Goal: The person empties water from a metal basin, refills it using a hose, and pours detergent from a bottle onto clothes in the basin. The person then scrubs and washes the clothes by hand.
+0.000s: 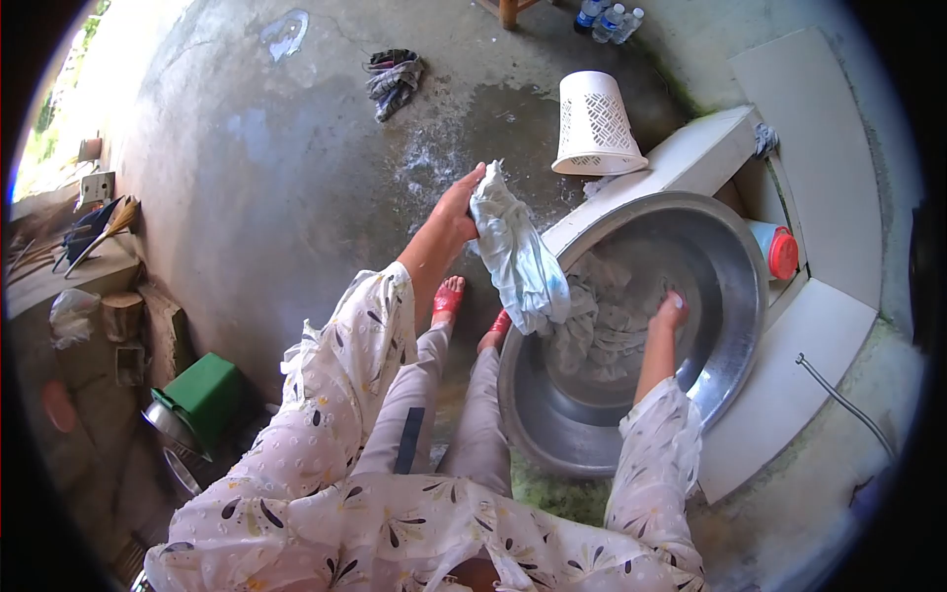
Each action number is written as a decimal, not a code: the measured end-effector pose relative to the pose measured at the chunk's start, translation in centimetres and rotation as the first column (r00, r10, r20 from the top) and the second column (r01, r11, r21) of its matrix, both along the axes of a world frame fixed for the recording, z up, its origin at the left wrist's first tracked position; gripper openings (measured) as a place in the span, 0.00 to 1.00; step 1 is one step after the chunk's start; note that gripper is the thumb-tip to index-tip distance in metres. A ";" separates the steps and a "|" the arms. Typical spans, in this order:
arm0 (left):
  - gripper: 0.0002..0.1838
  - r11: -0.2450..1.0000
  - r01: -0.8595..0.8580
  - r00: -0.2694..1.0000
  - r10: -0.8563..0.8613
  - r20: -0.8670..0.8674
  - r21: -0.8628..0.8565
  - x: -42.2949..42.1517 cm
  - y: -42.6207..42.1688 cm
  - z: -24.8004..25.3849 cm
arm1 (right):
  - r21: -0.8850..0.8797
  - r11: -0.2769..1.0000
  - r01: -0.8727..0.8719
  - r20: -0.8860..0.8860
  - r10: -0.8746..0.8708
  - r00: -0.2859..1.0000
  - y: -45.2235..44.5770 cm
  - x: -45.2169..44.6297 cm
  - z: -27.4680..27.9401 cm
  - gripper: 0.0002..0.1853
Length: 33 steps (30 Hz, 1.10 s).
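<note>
My left hand (464, 205) is closed on one end of a wet, pale blue-white cloth (520, 252). The cloth hangs bunched from my hand, and its lower end reaches over the rim of a large metal basin (533, 434). More wet white cloth (602, 331) lies in cloudy water inside the basin. On the basin's right side, my right hand (673, 310) dips into the water. Its fingers are partly hidden there, so I cannot tell whether they hold anything.
An upturned white plastic basket (599, 123) stands beyond the basin, near a white tiled ledge (681, 163). A red-lidded container (779, 252) lies beside the ledge. Dark crumpled cloth (395, 84) is on the wet floor. A green bin (205, 400) stands at left, a hose (843, 400) at right.
</note>
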State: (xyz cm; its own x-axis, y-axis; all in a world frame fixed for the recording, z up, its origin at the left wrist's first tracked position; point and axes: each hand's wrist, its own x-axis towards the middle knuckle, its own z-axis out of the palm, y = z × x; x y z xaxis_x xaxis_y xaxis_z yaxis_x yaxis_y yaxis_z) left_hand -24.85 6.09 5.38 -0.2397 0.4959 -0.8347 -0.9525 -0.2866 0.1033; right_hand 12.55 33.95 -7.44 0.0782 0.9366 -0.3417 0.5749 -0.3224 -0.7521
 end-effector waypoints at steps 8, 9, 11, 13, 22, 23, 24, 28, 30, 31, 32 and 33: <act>0.19 0.993 0.103 0.991 -0.097 -0.090 0.058 0.0 -1.1 0.0 | -0.640 0.633 -0.435 -0.768 -0.508 0.391 -3.4 -6.1 6.1 0.13; 0.19 0.994 0.101 0.990 -0.097 -0.100 0.040 0.1 -0.8 0.2 | -0.508 0.500 -0.702 -0.822 -0.525 0.221 -4.3 -8.9 9.1 0.14; 0.19 0.995 0.100 0.988 -0.098 -0.122 0.010 0.3 -0.2 0.8 | -0.532 0.476 -0.700 -0.842 -0.381 0.381 -8.3 -15.0 18.0 0.19; 0.19 0.991 0.124 0.984 -0.117 -0.135 0.041 0.5 -0.1 0.4 | -0.370 0.380 -0.848 -0.928 -0.181 0.325 -11.3 -18.2 21.3 0.24; 0.18 0.980 0.172 0.977 -0.156 -0.147 0.102 0.5 -0.8 3.0 | -0.067 0.955 -0.290 -0.293 0.259 0.920 -6.1 -9.9 8.3 0.13; 0.18 0.974 0.192 0.971 -0.169 -0.172 0.123 0.5 -1.0 2.7 | -0.002 0.978 -0.207 -0.213 0.201 0.956 -2.3 -3.6 -1.6 0.13; 0.19 0.971 0.175 0.978 -0.153 -0.142 0.162 0.6 -1.3 1.7 | -0.047 0.993 -0.111 0.010 0.111 0.994 -0.9 -1.4 -0.8 0.14; 0.21 0.964 0.137 0.982 -0.101 -0.162 0.229 1.1 -1.5 2.1 | -0.273 0.944 0.185 -0.167 -0.236 0.957 0.6 3.4 -2.7 0.14; 0.23 0.956 0.113 0.989 -0.081 -0.126 0.271 1.3 -1.6 2.0 | -0.646 0.738 -0.197 -0.656 -0.404 0.637 0.2 2.6 -4.1 0.13; 0.23 0.951 0.101 0.991 -0.071 -0.110 0.293 1.2 -1.5 2.0 | -0.633 0.708 -0.314 -0.734 -0.420 0.533 -1.2 -0.3 -0.7 0.13; 0.24 0.955 0.097 0.992 -0.070 -0.105 0.280 1.2 -1.5 2.0 | -0.600 0.676 -0.427 -0.794 -0.441 0.419 -3.5 -4.7 5.2 0.13; 0.24 0.959 0.094 0.993 -0.070 -0.097 0.269 1.3 -1.4 1.9 | -0.570 0.579 -0.583 -0.811 -0.513 0.283 -4.5 -7.4 8.3 0.14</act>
